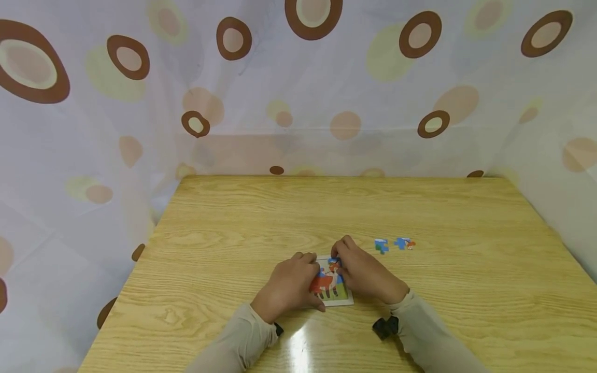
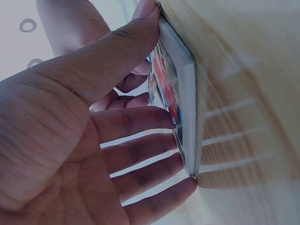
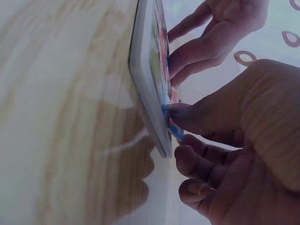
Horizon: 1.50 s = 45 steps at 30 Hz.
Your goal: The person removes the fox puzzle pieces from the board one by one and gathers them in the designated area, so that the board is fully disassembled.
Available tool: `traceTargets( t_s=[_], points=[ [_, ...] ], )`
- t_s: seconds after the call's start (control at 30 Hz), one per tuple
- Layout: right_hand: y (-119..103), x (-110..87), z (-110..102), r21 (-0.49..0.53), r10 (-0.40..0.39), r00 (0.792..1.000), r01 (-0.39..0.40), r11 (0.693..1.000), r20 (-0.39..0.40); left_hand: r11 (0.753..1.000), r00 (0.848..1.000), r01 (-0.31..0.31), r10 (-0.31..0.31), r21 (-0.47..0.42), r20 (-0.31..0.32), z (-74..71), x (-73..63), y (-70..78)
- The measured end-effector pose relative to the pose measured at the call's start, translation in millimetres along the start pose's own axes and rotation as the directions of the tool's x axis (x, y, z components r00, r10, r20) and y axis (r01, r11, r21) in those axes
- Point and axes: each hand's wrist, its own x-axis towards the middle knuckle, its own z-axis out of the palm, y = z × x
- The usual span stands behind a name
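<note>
A small framed jigsaw puzzle (image 1: 325, 285), showing a red-brown animal on green and blue, lies on the table between both hands. My left hand (image 1: 289, 282) holds it from the left, thumb at the near edge and fingers spread along the side; in the left wrist view the fingertips meet its pale frame (image 2: 189, 93). Over the far right corner, my right hand (image 1: 366, 272) pinches a puzzle piece with blue on it (image 3: 176, 131) between thumb and fingers. That piece stands tilted against the puzzle's surface. The fingers partly cover the top of the picture.
Two loose clumps of puzzle pieces lie beyond the right hand: a blue-green one (image 1: 381, 245) and a blue one with orange (image 1: 403, 243). The wooden table (image 1: 224, 223) meets a patterned cloth (image 1: 317, 150) at the back. A black device (image 1: 384, 327) sits at the right wrist.
</note>
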Motion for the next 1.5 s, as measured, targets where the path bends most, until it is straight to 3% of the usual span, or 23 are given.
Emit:
traceTargets(
  t_s=[0.47, 0.67, 0.8, 1.17, 1.33, 1.5],
  points=[
    [8.7, 2.7, 0.0, 0.156, -0.017, 1.0, 0.017, 0.988, -0.001, 1.0, 1.0, 0.003, -0.003, -0.001, 0.007, -0.4, -0.5, 0.5],
    [11.5, 4.9, -2.3, 0.298, -0.026, 0.999, 0.019, 0.954, 0.018, 1.0, 1.0, 0.007, -0.007, -0.007, 0.001, 0.1, -0.7, 0.7],
    [15.4, 2.6, -12.7, 0.358, -0.002, 1.0, 0.01, 0.934, -0.022, 1.0, 1.0, 0.003, -0.003, -0.019, 0.002, -0.4, 1.4, 1.8],
    [57.2, -31.9, -53.5, 0.237, 0.104, 0.989, -0.077, 0.969, -0.107, 1.0, 1.0, 0.004, -0.004, -0.01, 0.022, 0.4, 4.1, 4.8],
    [76.7, -51.0, -75.0, 0.23, 0.177, 0.968, -0.134, 0.964, -0.177, 1.0, 1.0, 0.009, -0.009, -0.014, 0.021, -0.6, 2.0, 2.6],
    [96.4, -68.9, -91.8, 0.206, 0.281, 0.943, -0.243, 0.948, -0.18, 1.0, 0.999, 0.018, -0.018, -0.015, 0.027, -0.6, -0.8, 1.1]
  ],
)
